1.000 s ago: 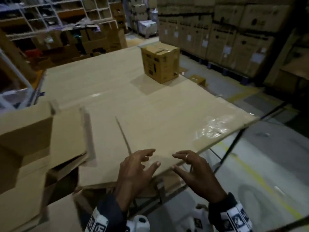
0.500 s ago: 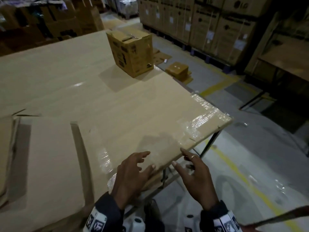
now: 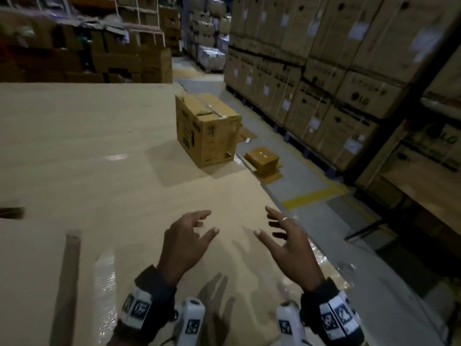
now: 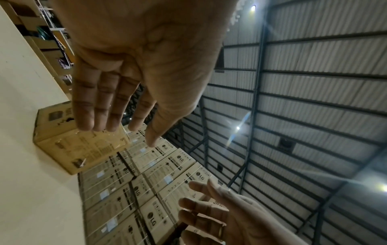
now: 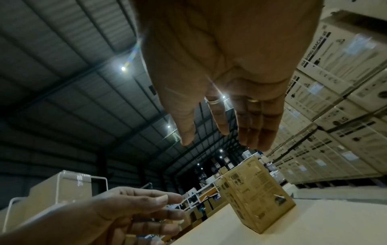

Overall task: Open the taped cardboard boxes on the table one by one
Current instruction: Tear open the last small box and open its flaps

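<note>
A taped brown cardboard box (image 3: 208, 129) stands upright near the far right edge of the cardboard-covered table (image 3: 74, 151); clear tape runs across its top flaps. The same box (image 4: 79, 140) (image 5: 257, 194) shows in both wrist views beyond the fingertips. My left hand (image 3: 189, 236) and right hand (image 3: 282, 236) hover side by side above the near part of the table, palms facing each other, fingers spread and holding nothing. Both are well short of the box. My left hand (image 4: 130, 92) and right hand (image 5: 226, 106) appear empty with straight fingers.
A small flat box (image 3: 262, 158) lies on the floor past the table's right edge. Tall stacks of large cartons (image 3: 324, 71) line the right side. A flattened cardboard flap (image 3: 32, 283) lies at the near left. Shelves with boxes (image 3: 87, 46) stand behind the table.
The view has swung toward the far box, which looks closer and more central. Both hands have lifted from the table's near edge and moved forward over the top, still empty.
</note>
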`<act>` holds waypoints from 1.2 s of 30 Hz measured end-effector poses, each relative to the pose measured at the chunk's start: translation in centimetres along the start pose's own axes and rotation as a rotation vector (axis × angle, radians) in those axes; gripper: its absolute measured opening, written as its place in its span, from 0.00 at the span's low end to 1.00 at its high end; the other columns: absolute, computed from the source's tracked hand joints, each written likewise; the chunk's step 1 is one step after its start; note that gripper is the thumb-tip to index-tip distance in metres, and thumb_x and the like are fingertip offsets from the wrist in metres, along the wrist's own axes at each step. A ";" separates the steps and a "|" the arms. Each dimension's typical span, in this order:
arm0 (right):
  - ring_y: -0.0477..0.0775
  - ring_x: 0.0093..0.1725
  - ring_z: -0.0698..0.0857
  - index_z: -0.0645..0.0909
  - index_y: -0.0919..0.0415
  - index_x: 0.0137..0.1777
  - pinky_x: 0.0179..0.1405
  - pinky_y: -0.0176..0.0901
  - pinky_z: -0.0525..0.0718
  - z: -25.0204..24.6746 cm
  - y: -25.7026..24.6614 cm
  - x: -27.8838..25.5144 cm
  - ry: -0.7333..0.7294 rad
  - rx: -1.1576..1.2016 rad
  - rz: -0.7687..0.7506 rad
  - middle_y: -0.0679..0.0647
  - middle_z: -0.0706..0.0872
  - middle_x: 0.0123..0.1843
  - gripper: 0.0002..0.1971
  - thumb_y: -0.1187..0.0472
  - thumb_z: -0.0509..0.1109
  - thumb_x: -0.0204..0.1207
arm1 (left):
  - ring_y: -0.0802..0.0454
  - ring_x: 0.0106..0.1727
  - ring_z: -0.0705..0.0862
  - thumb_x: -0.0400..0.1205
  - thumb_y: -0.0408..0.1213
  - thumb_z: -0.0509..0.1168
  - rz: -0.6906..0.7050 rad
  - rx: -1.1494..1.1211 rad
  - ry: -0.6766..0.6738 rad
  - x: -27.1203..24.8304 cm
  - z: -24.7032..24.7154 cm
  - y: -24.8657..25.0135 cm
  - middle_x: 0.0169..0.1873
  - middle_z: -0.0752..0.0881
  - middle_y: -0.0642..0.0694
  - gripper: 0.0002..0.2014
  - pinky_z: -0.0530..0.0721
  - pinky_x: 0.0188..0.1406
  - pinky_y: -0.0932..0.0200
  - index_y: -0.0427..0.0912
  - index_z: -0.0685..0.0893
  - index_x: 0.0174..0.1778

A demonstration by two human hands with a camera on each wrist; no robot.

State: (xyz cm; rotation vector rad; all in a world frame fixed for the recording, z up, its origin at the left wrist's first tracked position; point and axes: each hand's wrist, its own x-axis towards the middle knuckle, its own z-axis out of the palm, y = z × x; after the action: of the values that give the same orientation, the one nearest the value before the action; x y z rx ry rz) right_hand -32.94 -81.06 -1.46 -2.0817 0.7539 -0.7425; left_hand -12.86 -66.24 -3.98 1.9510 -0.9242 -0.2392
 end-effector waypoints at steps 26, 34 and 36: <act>0.62 0.79 0.73 0.64 0.54 0.86 0.77 0.65 0.76 7.9 8.7 46.8 -0.148 0.011 -0.113 0.61 0.73 0.80 0.39 0.43 0.74 0.79 | 0.49 0.59 0.87 0.80 0.69 0.65 -0.376 0.247 0.154 33.9 3.0 -0.8 0.61 0.89 0.50 0.34 0.83 0.55 0.55 0.50 0.79 0.76; 0.59 0.84 0.67 0.46 0.27 0.85 0.78 0.72 0.74 11.2 12.6 53.7 -0.221 0.227 -0.061 0.51 0.64 0.88 0.49 0.23 0.69 0.68 | 0.43 0.74 0.79 0.82 0.72 0.57 -0.421 0.087 0.200 42.1 6.1 -2.6 0.79 0.77 0.45 0.41 0.77 0.69 0.49 0.52 0.62 0.87; 0.58 0.81 0.72 0.57 0.35 0.87 0.77 0.66 0.76 11.6 12.9 54.0 -0.187 0.227 -0.082 0.52 0.72 0.84 0.40 0.32 0.68 0.78 | 0.46 0.71 0.82 0.81 0.74 0.56 -0.395 -0.051 0.197 43.3 6.6 -3.2 0.75 0.81 0.49 0.37 0.80 0.69 0.47 0.60 0.66 0.84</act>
State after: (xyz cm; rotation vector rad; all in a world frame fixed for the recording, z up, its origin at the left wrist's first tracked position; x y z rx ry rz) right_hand 7.23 -120.90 -4.73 -1.9512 0.4610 -0.6357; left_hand 15.66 -99.60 -1.71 2.0541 -0.3967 -0.2866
